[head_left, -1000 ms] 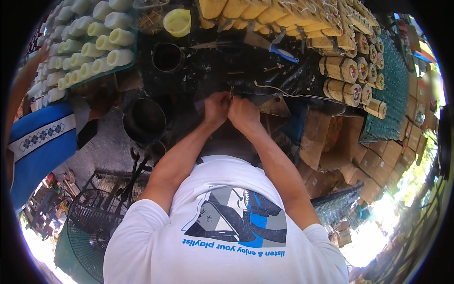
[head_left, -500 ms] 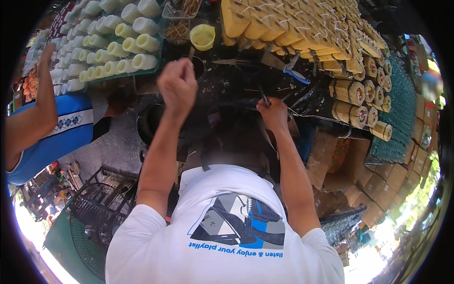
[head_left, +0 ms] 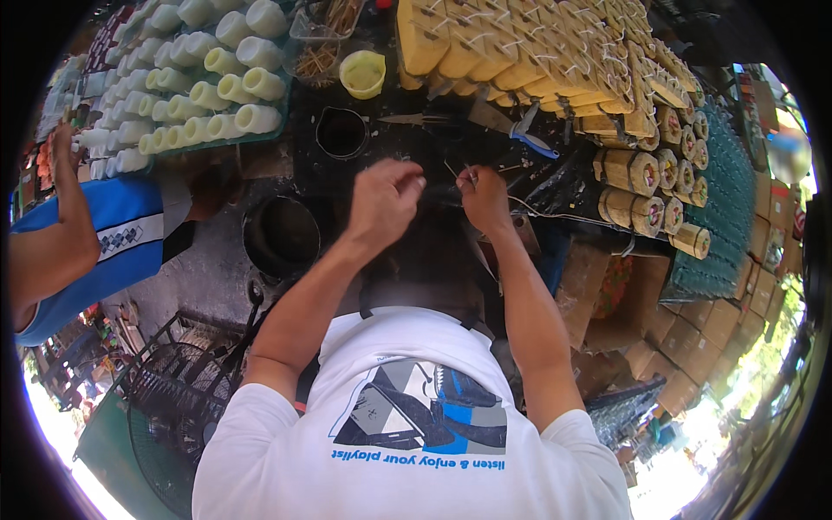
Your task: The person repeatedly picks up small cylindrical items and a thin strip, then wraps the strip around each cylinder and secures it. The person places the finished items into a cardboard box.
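My left hand [head_left: 387,201] hovers over the near edge of the dark worktable, its fingers pinched together toward my right hand. Whatever it may hold is too small to tell. Just to its right, my right hand [head_left: 485,201] is closed on a thin dark stick-like tool [head_left: 451,170] that points up and left. The hands are close but apart. Behind my left hand stands a dark open pot [head_left: 341,133]. A pair of scissors [head_left: 416,119] and a blue-handled knife [head_left: 534,143] lie beyond my hands.
White and yellowish cups [head_left: 234,121] crowd a tray at left. Yellow blocks with white strings [head_left: 485,56] are stacked at back right, beside tied bundles [head_left: 637,172]. A yellow bowl [head_left: 362,74] stands between. Another person in blue [head_left: 95,234] is at left. An open cardboard box [head_left: 615,295] sits below right.
My left hand has come down and right, away from the pot toward my right hand, uncovering the pot. The right hand still grips the thin tool and has shifted slightly left.
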Demonstrator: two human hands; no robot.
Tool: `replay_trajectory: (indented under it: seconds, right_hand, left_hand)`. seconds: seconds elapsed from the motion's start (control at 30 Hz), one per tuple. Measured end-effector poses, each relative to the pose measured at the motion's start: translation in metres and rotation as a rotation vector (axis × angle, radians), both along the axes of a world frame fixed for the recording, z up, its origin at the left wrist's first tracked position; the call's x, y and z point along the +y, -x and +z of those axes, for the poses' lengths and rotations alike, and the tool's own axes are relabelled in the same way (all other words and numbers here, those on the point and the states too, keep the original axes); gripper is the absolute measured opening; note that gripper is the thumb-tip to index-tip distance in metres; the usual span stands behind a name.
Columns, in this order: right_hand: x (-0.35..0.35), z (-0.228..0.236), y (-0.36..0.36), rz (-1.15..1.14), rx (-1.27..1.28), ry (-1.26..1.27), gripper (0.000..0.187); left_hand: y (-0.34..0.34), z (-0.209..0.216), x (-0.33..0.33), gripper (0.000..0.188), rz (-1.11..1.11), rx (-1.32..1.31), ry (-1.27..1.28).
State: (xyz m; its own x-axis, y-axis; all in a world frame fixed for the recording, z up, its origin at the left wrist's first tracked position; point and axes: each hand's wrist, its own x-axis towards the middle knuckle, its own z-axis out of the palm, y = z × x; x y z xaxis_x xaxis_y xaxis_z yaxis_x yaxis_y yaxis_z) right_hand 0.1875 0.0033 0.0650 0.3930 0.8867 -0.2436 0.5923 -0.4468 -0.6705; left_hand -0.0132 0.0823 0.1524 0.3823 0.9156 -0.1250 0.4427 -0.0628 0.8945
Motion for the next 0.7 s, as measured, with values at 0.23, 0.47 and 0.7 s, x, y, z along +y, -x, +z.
replay_trajectory:
  seconds: [0.23,0.47,0.7]
  right_hand:
    - [-0.052,0.008,0.015,-0.394,1.260,0.153,0.019]
    - [-0.068,-0.015,0.025,-0.385,1.068,0.253,0.020]
    - [-0.084,-0.008,0.043,0.027,0.012,-0.012,0.020]
  left_hand:
    - [-0.021,-0.080,-0.051,0.023,0.012,-0.562,0.969]
    - [-0.020,-0.113,-0.056,0.018,0.031,-0.345,0.914]
    - [-0.028,-0.111,-0.078,0.017,0.134,-0.065,0.680]
